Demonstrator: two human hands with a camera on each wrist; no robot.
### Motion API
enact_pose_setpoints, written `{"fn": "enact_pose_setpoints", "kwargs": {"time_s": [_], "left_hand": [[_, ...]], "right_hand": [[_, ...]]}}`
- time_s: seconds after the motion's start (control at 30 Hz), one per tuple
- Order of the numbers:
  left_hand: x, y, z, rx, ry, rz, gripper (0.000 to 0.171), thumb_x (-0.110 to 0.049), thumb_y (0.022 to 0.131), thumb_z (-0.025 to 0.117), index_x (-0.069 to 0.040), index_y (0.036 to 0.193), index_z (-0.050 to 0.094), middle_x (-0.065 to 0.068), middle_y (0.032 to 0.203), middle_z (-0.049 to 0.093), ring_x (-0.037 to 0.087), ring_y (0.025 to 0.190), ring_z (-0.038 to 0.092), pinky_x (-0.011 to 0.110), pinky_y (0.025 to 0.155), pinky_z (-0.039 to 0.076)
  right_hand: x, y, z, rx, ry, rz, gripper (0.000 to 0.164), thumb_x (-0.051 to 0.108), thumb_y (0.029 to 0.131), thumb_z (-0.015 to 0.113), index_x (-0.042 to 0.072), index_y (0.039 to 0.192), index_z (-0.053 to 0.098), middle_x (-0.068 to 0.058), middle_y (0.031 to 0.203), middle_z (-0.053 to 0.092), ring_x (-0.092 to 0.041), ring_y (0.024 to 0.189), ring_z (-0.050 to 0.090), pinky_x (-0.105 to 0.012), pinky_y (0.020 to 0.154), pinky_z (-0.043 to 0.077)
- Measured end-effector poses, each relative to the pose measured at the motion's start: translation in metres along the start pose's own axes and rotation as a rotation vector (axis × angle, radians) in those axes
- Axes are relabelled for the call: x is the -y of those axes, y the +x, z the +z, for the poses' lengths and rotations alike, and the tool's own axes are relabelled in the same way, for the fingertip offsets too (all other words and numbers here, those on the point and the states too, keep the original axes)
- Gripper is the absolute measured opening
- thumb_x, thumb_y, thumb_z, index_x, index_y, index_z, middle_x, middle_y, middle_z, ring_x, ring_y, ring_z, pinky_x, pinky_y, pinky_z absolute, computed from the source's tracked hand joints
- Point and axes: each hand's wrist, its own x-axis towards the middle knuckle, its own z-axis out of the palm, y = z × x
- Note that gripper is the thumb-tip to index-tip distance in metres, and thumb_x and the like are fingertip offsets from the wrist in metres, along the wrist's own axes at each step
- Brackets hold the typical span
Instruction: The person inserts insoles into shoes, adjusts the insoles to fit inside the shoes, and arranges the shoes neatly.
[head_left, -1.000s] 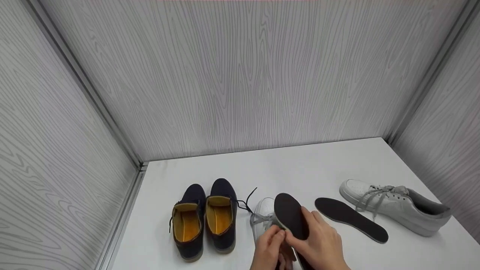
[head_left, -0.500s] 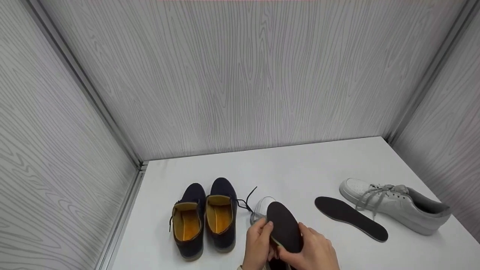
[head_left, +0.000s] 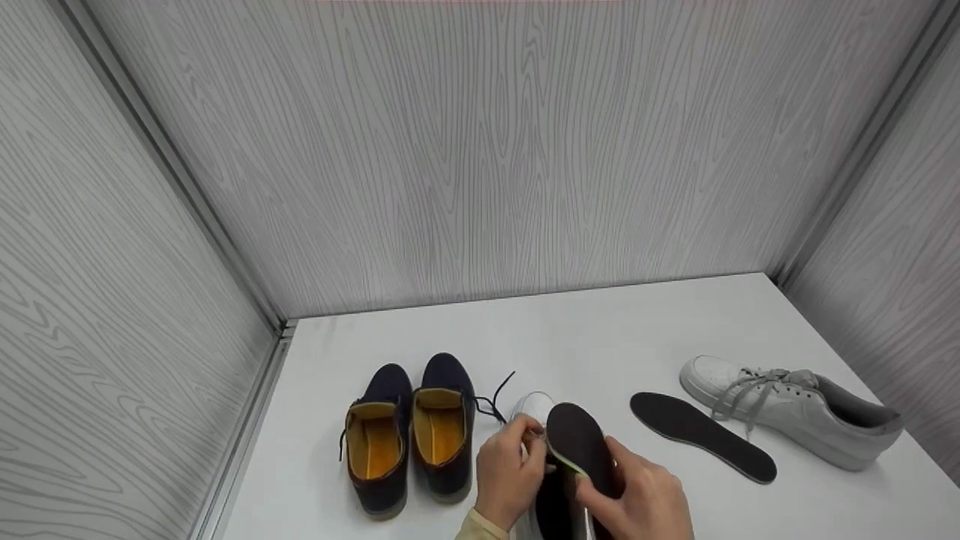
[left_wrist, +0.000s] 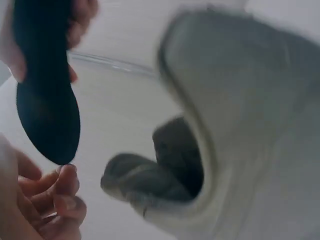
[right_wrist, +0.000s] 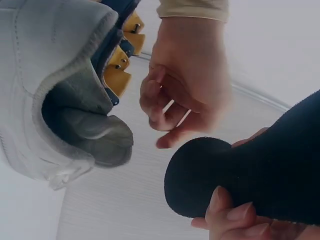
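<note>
My right hand (head_left: 643, 496) grips a dark insole (head_left: 579, 439) by its sides, thumb on the near edge. A pale green rim shows along the insole's side, and it is held tilted over a white sneaker (head_left: 534, 406). My left hand (head_left: 507, 474) is beside the insole with fingers loosely curled and nothing in them. The right wrist view shows a gap between this left hand (right_wrist: 192, 82) and the held insole (right_wrist: 200, 175). The sneaker's open collar (left_wrist: 200, 130) and its tongue (left_wrist: 145, 175) face the hands; in the head view the hands hide much of the shoe.
A second dark insole (head_left: 697, 435) lies flat to the right. Beyond it is the other white sneaker (head_left: 787, 409), lace tied. Two navy shoes with yellow lining (head_left: 375, 450) stand at the left on the white table (head_left: 570, 330). Wood-grain panels (head_left: 480, 150) enclose three sides.
My left hand has let go of the insole's edge and moved left, away from it. The right hand has shifted slightly right with the insole, which is turned more on its side.
</note>
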Motion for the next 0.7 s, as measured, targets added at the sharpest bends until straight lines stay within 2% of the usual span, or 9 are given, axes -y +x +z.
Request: {"fn": "enact_pose_setpoints", "kwargs": {"time_s": [0.07, 0.2, 0.3, 0.4, 0.47, 0.6, 0.7], "left_hand": [[0.004, 0.003, 0.000, 0.032, 0.183, 0.080, 0.016, -0.018, 0.075, 0.065, -0.020, 0.091, 0.062, -0.010, 0.075, 0.052, 0.006, 0.065, 0.048, 0.022, 0.053, 0.040], [0.009, 0.005, 0.002, 0.198, 0.438, 0.204, 0.037, -0.037, 0.070, 0.072, -0.020, 0.101, 0.060, -0.003, 0.084, 0.051, 0.015, 0.075, 0.051, 0.029, 0.051, 0.042], [0.009, 0.007, 0.005, 0.269, 0.561, 0.309, 0.033, -0.038, 0.073, 0.072, -0.020, 0.097, 0.061, -0.001, 0.080, 0.053, 0.018, 0.070, 0.054, 0.031, 0.047, 0.041], [0.008, 0.013, 0.007, 0.299, 0.585, 0.391, 0.017, -0.026, 0.075, 0.071, -0.018, 0.087, 0.061, 0.000, 0.074, 0.057, 0.019, 0.064, 0.058, 0.031, 0.047, 0.043], [0.008, 0.019, 0.006, 0.347, 0.552, 0.403, 0.011, -0.017, 0.074, 0.070, -0.017, 0.082, 0.061, 0.000, 0.072, 0.057, 0.018, 0.061, 0.059, 0.031, 0.049, 0.044], [0.009, 0.034, 0.003, 0.515, 0.453, 0.367, 0.011, -0.007, 0.071, 0.067, -0.015, 0.077, 0.062, -0.002, 0.071, 0.057, 0.013, 0.064, 0.057, 0.027, 0.057, 0.046], [0.009, 0.042, 0.001, 0.617, 0.395, 0.326, 0.014, -0.002, 0.069, 0.065, -0.014, 0.076, 0.064, -0.003, 0.072, 0.056, 0.009, 0.066, 0.051, 0.023, 0.062, 0.044]], "right_hand": [[-0.001, 0.002, -0.004, -0.002, -0.001, -0.001, 0.045, 0.027, 0.058, 0.078, 0.003, 0.096, 0.071, 0.014, 0.056, 0.049, -0.003, 0.048, 0.043, -0.029, 0.045, 0.040], [-0.003, 0.004, -0.014, 0.041, -0.009, 0.015, 0.032, 0.023, 0.059, 0.077, 0.009, 0.087, 0.069, 0.016, 0.054, 0.044, -0.002, 0.047, 0.040, -0.028, 0.044, 0.037], [-0.001, 0.004, -0.021, 0.122, -0.017, 0.055, 0.024, 0.024, 0.060, 0.077, 0.015, 0.078, 0.064, 0.015, 0.054, 0.044, -0.003, 0.047, 0.041, -0.029, 0.044, 0.035], [0.003, 0.003, -0.028, 0.229, -0.032, 0.101, 0.023, 0.028, 0.060, 0.077, 0.018, 0.074, 0.060, 0.013, 0.054, 0.046, -0.007, 0.048, 0.044, -0.031, 0.044, 0.036], [0.006, 0.002, -0.030, 0.315, -0.051, 0.133, 0.024, 0.031, 0.060, 0.075, 0.019, 0.071, 0.057, 0.012, 0.054, 0.045, -0.009, 0.048, 0.044, -0.031, 0.044, 0.036], [0.007, 0.000, -0.031, 0.533, -0.087, 0.188, 0.027, 0.037, 0.063, 0.073, 0.018, 0.070, 0.055, 0.007, 0.055, 0.050, -0.014, 0.048, 0.048, -0.033, 0.044, 0.037], [0.005, -0.003, -0.028, 0.691, -0.097, 0.211, 0.033, 0.043, 0.068, 0.072, 0.014, 0.073, 0.058, 0.000, 0.060, 0.057, -0.022, 0.051, 0.054, -0.041, 0.046, 0.042]]}}
